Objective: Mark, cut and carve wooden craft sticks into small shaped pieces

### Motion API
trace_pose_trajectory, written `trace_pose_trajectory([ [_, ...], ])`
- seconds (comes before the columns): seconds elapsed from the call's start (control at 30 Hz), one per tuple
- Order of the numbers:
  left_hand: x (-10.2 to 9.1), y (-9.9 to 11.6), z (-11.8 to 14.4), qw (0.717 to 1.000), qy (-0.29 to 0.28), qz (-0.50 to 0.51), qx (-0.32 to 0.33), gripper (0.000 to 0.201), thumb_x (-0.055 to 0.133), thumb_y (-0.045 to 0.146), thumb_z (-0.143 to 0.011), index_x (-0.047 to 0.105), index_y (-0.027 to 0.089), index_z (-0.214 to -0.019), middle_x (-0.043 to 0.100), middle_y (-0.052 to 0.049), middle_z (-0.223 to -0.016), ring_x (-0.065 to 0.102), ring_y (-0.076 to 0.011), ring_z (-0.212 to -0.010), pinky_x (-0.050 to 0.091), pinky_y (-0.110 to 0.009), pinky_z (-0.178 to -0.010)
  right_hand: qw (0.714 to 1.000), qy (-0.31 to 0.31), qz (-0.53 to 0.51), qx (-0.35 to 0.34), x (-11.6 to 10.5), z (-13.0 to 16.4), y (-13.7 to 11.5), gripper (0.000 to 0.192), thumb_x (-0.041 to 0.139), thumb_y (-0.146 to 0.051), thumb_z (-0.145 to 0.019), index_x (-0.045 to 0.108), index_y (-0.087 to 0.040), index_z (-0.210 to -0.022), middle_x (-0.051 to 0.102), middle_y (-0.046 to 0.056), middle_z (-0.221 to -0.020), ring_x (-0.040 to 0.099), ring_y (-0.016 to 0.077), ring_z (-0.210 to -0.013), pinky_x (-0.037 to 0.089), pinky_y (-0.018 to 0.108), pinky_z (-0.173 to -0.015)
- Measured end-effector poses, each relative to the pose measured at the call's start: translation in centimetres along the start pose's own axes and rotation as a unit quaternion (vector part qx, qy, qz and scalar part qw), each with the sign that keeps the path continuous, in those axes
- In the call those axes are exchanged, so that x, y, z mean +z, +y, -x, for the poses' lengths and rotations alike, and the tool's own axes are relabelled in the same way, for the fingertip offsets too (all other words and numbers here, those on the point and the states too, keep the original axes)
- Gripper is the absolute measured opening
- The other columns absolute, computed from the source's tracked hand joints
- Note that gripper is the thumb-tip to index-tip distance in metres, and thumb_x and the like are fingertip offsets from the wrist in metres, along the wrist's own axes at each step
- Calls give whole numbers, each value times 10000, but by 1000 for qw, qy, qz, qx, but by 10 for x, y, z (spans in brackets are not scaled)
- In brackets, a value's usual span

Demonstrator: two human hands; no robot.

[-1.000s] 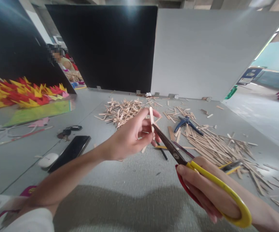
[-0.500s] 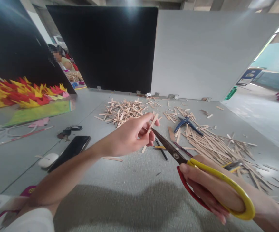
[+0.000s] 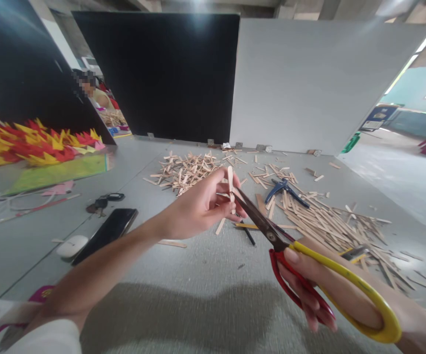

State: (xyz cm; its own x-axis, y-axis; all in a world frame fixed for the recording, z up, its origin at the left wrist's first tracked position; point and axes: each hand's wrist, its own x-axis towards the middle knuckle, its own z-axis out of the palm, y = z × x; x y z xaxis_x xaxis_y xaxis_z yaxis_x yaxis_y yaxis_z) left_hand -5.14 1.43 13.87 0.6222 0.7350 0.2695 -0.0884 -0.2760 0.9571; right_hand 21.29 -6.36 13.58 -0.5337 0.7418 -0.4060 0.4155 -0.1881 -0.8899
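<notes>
A slim, flat wooden stick (image 3: 230,178) with a rounded top stands nearly upright in the left hand (image 3: 203,209), pale and smooth. The scissors (image 3: 271,237) have dark, worn metal blades joined at a round pivot, with one glossy yellow handle and one red. The table (image 3: 183,275) below both hands is gray with a fine, fabric-like grain.

The left hand is curled, its thumb and fingers clamped on the stick's lower part. The right hand (image 3: 307,282) is wrapped around the scissors' handles, which are spread apart. The blade tips reach the stick just beside the left fingertips; whether they bite into the wood is too small to tell.

Just beyond the left hand lies a loose heap of short wooden pieces (image 3: 187,172), jumbled at all angles. Beyond the right hand, long flat wooden strips (image 3: 319,223) fan out, with a blue two-handled tool (image 3: 281,189) at their far edge. Between the hands, on the table, is a thin black pen-like rod (image 3: 250,236). To the left of the left forearm are a flat black phone (image 3: 104,235), a rounded white case (image 3: 72,246) and keys (image 3: 104,202).
</notes>
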Motion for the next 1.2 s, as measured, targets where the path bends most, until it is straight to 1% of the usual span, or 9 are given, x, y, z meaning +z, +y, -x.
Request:
trace_pose_trajectory([
  [0.1, 3, 1, 1, 1000, 18, 2, 5, 193, 644, 137, -1022, 491, 217, -1109, 688, -16, -989, 768, -182, -955, 698, -375, -909, 1000, 10, 0, -9, 1, 1, 0, 819, 455, -951, -897, 466, -197, -576, 452, -49, -485, 533, 59, -395, 428, 138, -413],
  [0.2, 5, 1, 1, 1000, 24, 10, 7, 192, 644, 134, -1024, 489, 216, -1102, 683, -14, -997, 770, -174, -949, 701, -368, -910, 1000, 12, -13, -21, 3, 3, -1, 803, 462, -914, -926, 473, -201, -556, 459, -36, -466, 521, 68, -384, 404, 147, -390],
  [0.37, 0, 1, 0, 999, -20, 33, -16, 174, 617, 120, -1033, 479, 217, -1076, 710, -16, -960, 783, -176, -952, 700, -378, -922, 996, -39, -76, -21, 1, 3, -2, 801, 416, -889, -962, 461, -233, -503, 396, -37, -388, 432, 76, -321, 314, 174, -317],
  [0.5, -2, 3, -2, 1000, 0, 20, -19, 200, 636, 108, -1014, 480, 220, -1070, 712, -9, -954, 787, -174, -963, 702, -352, -909, 993, -57, -106, -21, 1, 2, 3, 802, 431, -897, -952, 475, -235, -502, 377, -53, -378, 426, 84, -307, 345, 187, -303],
  [0.6, 0, 3, -2, 1000, 15, 15, -10, 202, 637, 108, -1011, 479, 224, -1057, 705, 3, -946, 788, -171, -956, 707, -339, -894, 995, -43, -86, -34, 2, 2, 7, 791, 422, -849, -998, 480, -221, -522, 416, -44, -389, 443, 73, -320, 337, 167, -319],
  [0.73, 4, -1, -1, 1000, 25, 8, 0, 171, 620, 136, -1038, 482, 224, -1086, 716, -15, -1012, 785, -179, -1005, 706, -365, -937, 997, -18, -66, -43, 2, 1, 8, 752, 458, -817, -1013, 470, -215, -561, 481, -31, -435, 485, 67, -346, 336, 153, -335],
  [0.9, 6, -4, 1, 999, 33, 4, 11, 190, 634, 203, -1054, 455, 235, -1108, 732, -23, -1027, 797, -200, -1024, 702, -382, -957, 998, -23, -49, -38, 0, 2, 7, 748, 432, -811, -1027, 481, -213, -581, 482, -31, -438, 503, 74, -359, 353, 155, -344],
  [1.07, 9, -4, 4, 999, 47, -6, 2, 300, 688, 179, -1001, 435, 256, -1143, 746, -33, -1075, 797, -253, -1115, 681, -417, -998, 998, -26, -49, -30, 1, 1, 10, 747, 442, -854, -992, 473, -217, -602, 480, -33, -464, 526, 83, -377, 355, 156, -348],
  [1.2, 11, -4, 5, 999, 46, -11, 6, 281, 639, 149, -1010, 426, 260, -1156, 741, -19, -1050, 785, -241, -1147, 656, -432, -1058, 999, -24, -26, -8, 4, 2, 5, 793, 396, -925, -945, 476, -216, -598, 474, -29, -479, 488, 77, -362, 387, 179, -365],
])
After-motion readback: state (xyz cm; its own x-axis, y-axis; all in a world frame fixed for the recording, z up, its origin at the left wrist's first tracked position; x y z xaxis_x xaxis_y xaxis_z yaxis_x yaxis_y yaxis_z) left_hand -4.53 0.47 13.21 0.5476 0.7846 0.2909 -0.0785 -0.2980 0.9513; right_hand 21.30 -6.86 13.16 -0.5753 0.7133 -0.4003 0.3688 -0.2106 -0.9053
